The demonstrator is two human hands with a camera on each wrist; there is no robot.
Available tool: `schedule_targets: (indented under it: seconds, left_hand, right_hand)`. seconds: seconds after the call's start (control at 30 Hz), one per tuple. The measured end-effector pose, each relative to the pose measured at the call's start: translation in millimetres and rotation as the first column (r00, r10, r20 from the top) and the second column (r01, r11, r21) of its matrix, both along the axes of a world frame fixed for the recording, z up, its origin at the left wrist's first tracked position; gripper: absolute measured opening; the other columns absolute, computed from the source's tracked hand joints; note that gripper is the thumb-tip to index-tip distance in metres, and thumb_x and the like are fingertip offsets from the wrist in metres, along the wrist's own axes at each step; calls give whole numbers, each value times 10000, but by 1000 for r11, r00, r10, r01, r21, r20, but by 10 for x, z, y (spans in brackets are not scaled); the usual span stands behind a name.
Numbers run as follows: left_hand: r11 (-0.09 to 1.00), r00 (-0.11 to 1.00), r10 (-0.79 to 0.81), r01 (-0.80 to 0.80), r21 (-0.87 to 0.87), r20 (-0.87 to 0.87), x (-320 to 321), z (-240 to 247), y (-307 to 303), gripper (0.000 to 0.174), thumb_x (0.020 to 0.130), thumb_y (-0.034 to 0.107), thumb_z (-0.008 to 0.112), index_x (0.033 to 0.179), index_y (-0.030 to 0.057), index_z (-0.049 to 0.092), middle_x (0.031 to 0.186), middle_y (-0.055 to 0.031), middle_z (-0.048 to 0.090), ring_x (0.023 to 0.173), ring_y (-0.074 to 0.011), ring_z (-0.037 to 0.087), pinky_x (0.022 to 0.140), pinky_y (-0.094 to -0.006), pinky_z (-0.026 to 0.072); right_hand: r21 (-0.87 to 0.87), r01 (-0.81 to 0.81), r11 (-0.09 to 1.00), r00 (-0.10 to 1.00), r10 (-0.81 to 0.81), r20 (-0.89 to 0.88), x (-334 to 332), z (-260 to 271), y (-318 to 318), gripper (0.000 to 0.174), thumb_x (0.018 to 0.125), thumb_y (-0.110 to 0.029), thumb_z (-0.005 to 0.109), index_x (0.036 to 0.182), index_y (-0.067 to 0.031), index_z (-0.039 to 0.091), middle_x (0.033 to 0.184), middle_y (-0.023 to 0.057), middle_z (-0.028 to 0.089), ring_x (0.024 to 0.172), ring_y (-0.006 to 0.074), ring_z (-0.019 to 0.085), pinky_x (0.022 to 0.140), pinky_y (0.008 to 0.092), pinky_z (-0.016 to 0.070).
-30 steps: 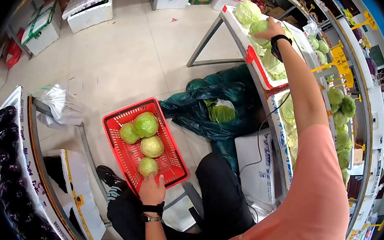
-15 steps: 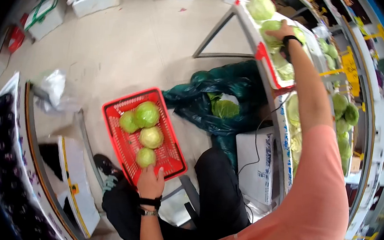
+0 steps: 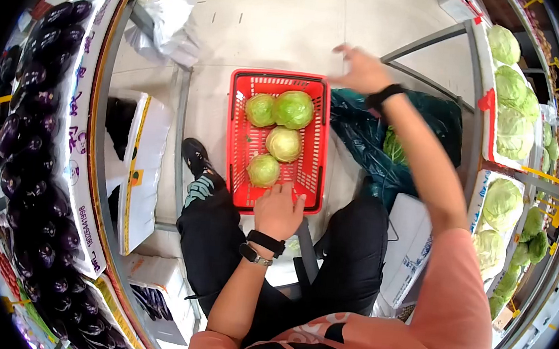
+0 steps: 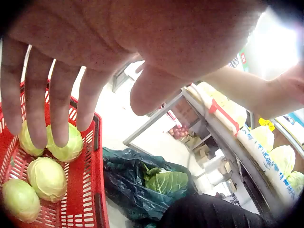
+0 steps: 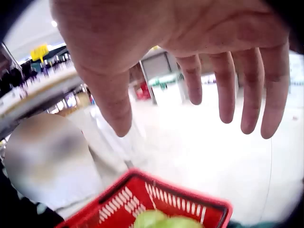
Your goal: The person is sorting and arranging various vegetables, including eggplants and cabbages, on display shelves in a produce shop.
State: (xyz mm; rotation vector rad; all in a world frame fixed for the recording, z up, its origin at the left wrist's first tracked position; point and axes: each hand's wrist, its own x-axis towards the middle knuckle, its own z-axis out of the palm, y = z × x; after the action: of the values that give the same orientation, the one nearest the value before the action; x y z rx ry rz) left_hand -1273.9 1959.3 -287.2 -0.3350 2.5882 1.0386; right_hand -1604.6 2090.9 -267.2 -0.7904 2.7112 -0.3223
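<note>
A red plastic basket stands on the floor between the person's legs, with several green cabbages lying in it. The left hand is over the basket's near rim, its fingers extended beside the nearest cabbage; the left wrist view shows the fingers straight and spread, with nothing gripped. Off the basket's far right corner, the right hand is in the air, blurred, palm down. Its fingers and thumb are apart with nothing between them in the right wrist view.
Crates of cabbages stand on a metal-framed stand at the right. A dark green plastic bag lies on the floor beside the basket. Eggplants fill a rack at the left, with a white plastic bag at its far end.
The right hand has left the cabbages in the crate and swung left toward the basket, empty. The head view has turned right. The left hand remains at the basket's near end.
</note>
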Motion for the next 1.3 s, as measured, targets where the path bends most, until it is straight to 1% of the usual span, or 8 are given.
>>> schedule_targets:
  seconds: [0.27,0.63,0.83,0.9,0.97,1.03,1.1,1.3]
  left_hand:
    - [997,996,79,-80,19,29,41,197,-155,353,902,331,619,1066,19,597,974,-165,631,927,-344,617,805,-463,481]
    - [992,992,95,-102,70,88,79,239,-278,385,905,315,608,1126,0,592,1016,-170,628,960,-349,609,824,-458,478]
    - [996,996,81,-83,35,45,60,204,-176,372,894,332,610,1078,8,611,982,-179,648,938,-361,631,801,-490,494]
    - [995,995,97,-97,13,7,66,124,-125,374,895,341,607,1074,12,617,1005,-182,655,959,-352,633,807,-483,505]
    - [997,997,66,-67,-35,-31,85,48,-81,376,897,367,601,1053,26,626,986,-199,668,911,-375,656,772,-507,521]
    - [999,998,43,-44,-30,-47,87,-15,-56,380,929,385,571,1056,30,622,994,-208,678,913,-392,659,779,-519,518]
    - [998,999,39,-38,42,-34,87,-60,-59,418,933,409,562,1061,18,639,1011,-222,679,939,-404,651,817,-513,505]
    - [997,997,-74,74,-25,-11,53,-314,-36,429,943,408,522,1052,22,672,968,-270,683,942,-442,648,827,-544,497]
  right_hand:
    - [430,-55,901,991,-4,136,861,-2382,-630,1244,535,-502,915,1535,-364,188,1512,223,284,1254,516,434,885,616,518]
    - [259,76,963,997,-75,-15,935,-2665,-721,1094,533,-365,931,1458,-360,347,1491,208,296,1275,495,385,890,614,512]
    - [-169,-104,980,993,94,-70,1059,-1478,-545,1054,505,-291,901,1437,-253,409,1428,235,382,1237,487,447,1008,515,472]
    - [-357,47,933,995,-14,95,1144,-707,-465,1043,544,-253,888,1446,-108,385,1349,221,495,1271,364,498,1050,462,445]
    - [-551,319,771,914,-96,394,1194,-156,-146,970,649,-247,872,1454,-65,363,1344,170,523,1281,284,510,1047,417,452]
    - [-659,636,402,699,59,712,1388,476,218,792,824,-181,761,1482,-75,334,1406,124,497,1285,236,515,1064,404,451]
    - [-654,734,182,630,178,756,1587,1027,686,772,860,-268,715,1494,-76,319,1436,118,486,1311,241,497,1073,432,446]
    - [-912,409,11,912,23,409,2129,2252,2000,818,861,-432,687,1489,-31,349,1486,114,461,1347,253,464,1140,431,362]
